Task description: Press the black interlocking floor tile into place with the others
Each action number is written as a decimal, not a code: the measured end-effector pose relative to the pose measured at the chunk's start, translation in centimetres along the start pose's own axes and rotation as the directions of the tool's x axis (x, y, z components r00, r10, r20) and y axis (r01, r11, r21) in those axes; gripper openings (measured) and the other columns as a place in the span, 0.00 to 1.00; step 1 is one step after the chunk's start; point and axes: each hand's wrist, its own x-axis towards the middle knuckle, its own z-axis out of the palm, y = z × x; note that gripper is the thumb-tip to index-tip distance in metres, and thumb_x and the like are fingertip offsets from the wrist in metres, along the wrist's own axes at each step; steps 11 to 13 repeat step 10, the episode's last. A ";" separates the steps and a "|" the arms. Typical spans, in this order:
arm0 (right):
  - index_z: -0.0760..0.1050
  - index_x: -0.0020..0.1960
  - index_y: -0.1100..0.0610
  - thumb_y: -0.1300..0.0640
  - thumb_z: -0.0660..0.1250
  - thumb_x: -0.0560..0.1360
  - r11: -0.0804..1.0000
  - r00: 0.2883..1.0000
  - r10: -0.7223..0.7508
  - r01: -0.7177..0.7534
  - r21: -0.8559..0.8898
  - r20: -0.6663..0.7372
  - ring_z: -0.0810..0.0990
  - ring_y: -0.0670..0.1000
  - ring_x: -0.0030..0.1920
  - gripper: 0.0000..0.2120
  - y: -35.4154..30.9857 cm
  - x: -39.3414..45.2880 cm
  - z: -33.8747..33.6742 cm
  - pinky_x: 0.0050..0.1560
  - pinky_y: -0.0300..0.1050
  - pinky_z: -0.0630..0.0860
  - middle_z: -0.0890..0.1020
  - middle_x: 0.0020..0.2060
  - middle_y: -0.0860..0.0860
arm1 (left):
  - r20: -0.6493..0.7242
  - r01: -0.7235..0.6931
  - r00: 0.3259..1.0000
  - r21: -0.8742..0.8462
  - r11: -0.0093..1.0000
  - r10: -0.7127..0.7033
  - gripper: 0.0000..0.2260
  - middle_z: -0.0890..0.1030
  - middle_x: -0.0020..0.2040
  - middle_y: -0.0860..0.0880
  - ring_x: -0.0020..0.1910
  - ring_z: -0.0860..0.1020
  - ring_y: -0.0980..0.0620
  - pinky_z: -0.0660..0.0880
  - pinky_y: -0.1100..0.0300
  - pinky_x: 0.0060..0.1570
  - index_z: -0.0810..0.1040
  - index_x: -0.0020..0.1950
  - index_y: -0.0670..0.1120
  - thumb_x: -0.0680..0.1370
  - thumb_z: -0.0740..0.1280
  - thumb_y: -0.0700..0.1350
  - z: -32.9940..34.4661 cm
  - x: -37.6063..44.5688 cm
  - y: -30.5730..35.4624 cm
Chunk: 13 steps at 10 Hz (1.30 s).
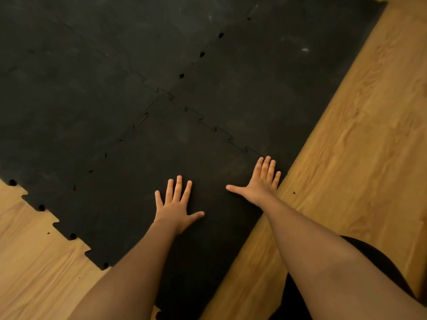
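A black interlocking floor tile (161, 181) is shown lying on a wooden floor (346, 135), nearest the camera, its toothed edges meeting the neighbouring tiles (92, 77) at the seams on its far sides. The left hand (176, 207) is laid flat near the tile's middle, fingers spread wide and nothing gripped. The right hand (260, 182) is likewise flattened and splayed, set close to the seam (221, 132) by the tile's right corner, apparently so that weight can be borne down where the teeth must lock. The joints there appear mostly seated; small gaps are seen along the left seam.
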 end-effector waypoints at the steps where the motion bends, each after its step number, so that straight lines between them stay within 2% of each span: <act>1: 0.21 0.72 0.55 0.13 0.54 0.51 1.000 1.000 0.023 -0.023 0.005 -0.005 0.24 0.57 0.72 0.73 -0.3 0.4 0.8 0.64 0.58 0.24 0.26 0.74 0.54 | -0.027 0.015 1.000 0.008 1.000 -0.015 0.46 0.18 0.68 0.51 0.68 0.21 0.46 0.28 0.38 0.64 0.22 0.68 0.58 0.68 0.48 0.77 1.3 0.8 -0.2; 2: 0.19 0.70 0.54 0.12 0.47 0.46 1.000 1.000 0.023 -0.023 0.005 -0.010 0.24 0.57 0.72 0.72 -0.4 0.3 0.5 0.65 0.59 0.24 0.25 0.73 0.54 | 0.027 -0.001 1.000 0.005 1.000 0.001 0.45 0.15 0.65 0.52 0.65 0.18 0.47 0.25 0.38 0.63 0.20 0.66 0.59 0.66 0.46 0.78 1.1 1.0 -0.5; 3: 0.18 0.70 0.54 0.13 0.52 0.50 1.000 1.000 0.007 -0.007 0.002 0.029 0.23 0.57 0.71 0.72 -0.3 0.1 0.2 0.68 0.61 0.27 0.18 0.67 0.52 | 0.058 0.006 0.998 -0.011 1.000 -0.005 0.46 0.18 0.68 0.50 0.66 0.19 0.46 0.27 0.37 0.64 0.22 0.69 0.58 0.68 0.48 0.77 0.6 0.9 -0.5; 4: 0.25 0.76 0.55 0.14 0.56 0.55 1.000 1.000 -0.016 0.016 -0.026 0.000 0.26 0.57 0.73 0.70 0.1 0.2 -0.2 0.71 0.61 0.31 0.22 0.71 0.53 | 0.048 -0.003 0.999 -0.002 1.000 0.003 0.47 0.20 0.70 0.49 0.68 0.21 0.45 0.28 0.36 0.65 0.23 0.69 0.58 0.68 0.50 0.77 0.5 0.8 -0.4; 5: 0.29 0.77 0.56 0.16 0.57 0.58 0.999 0.991 0.023 -0.029 -0.042 -0.131 0.30 0.56 0.75 0.68 1.0 -1.2 0.2 0.71 0.60 0.32 0.32 0.77 0.56 | 0.021 -0.021 1.000 -0.002 1.000 0.021 0.47 0.20 0.70 0.49 0.68 0.22 0.45 0.27 0.37 0.64 0.23 0.69 0.58 0.67 0.50 0.77 0.7 0.6 -0.6; 6: 0.31 0.78 0.59 0.17 0.61 0.59 0.983 0.973 0.176 -0.164 0.088 -0.150 0.32 0.56 0.76 0.69 1.8 -2.4 0.9 0.74 0.58 0.37 0.33 0.77 0.56 | 0.025 -0.026 0.999 -0.006 1.000 0.026 0.46 0.20 0.70 0.49 0.68 0.21 0.45 0.27 0.37 0.64 0.22 0.68 0.58 0.68 0.50 0.77 0.6 0.6 -0.6; 7: 0.35 0.79 0.60 0.18 0.60 0.60 0.988 0.977 0.154 -0.147 0.054 -0.145 0.38 0.57 0.77 0.68 2.4 -1.9 1.1 0.75 0.54 0.41 0.37 0.78 0.57 | 0.011 -0.022 1.000 0.002 1.000 0.022 0.46 0.20 0.69 0.50 0.68 0.21 0.45 0.26 0.37 0.62 0.22 0.68 0.58 0.68 0.50 0.77 0.7 0.7 -0.6; 8: 0.33 0.79 0.60 0.17 0.59 0.59 0.991 0.984 0.128 -0.122 0.051 -0.125 0.36 0.57 0.77 0.69 2.8 -1.7 1.2 0.74 0.52 0.41 0.36 0.78 0.57 | 0.064 -0.034 0.997 -0.002 0.999 0.034 0.45 0.21 0.70 0.50 0.68 0.22 0.45 0.27 0.38 0.63 0.24 0.70 0.57 0.70 0.52 0.74 0.1 0.3 -0.3; 9: 0.33 0.79 0.60 0.18 0.60 0.59 0.984 0.982 0.172 -0.168 0.063 -0.074 0.36 0.58 0.77 0.69 2.3 -1.9 0.2 0.74 0.52 0.41 0.35 0.77 0.57 | 0.009 -0.063 0.998 0.002 0.998 0.063 0.40 0.30 0.76 0.49 0.73 0.29 0.47 0.33 0.40 0.70 0.31 0.74 0.55 0.74 0.51 0.71 -2.9 -0.6 -1.0; 10: 0.39 0.80 0.62 0.20 0.64 0.62 0.981 0.983 0.148 -0.160 0.107 0.106 0.42 0.57 0.78 0.66 2.2 -2.1 -4.4 0.76 0.53 0.48 0.41 0.79 0.58 | -0.237 -0.096 0.964 0.132 0.987 0.125 0.37 0.36 0.78 0.50 0.74 0.32 0.50 0.34 0.44 0.72 0.35 0.77 0.52 0.76 0.46 0.68 -8.7 -2.5 -2.0; 13: 0.39 0.80 0.62 0.20 0.64 0.62 0.981 0.983 0.148 -0.160 0.107 0.106 0.42 0.57 0.78 0.66 2.2 -2.1 -4.4 0.76 0.53 0.48 0.41 0.79 0.58 | -0.237 -0.096 0.964 0.132 0.987 0.125 0.37 0.36 0.78 0.50 0.74 0.32 0.50 0.34 0.44 0.72 0.35 0.77 0.52 0.76 0.46 0.68 -8.7 -2.5 -2.0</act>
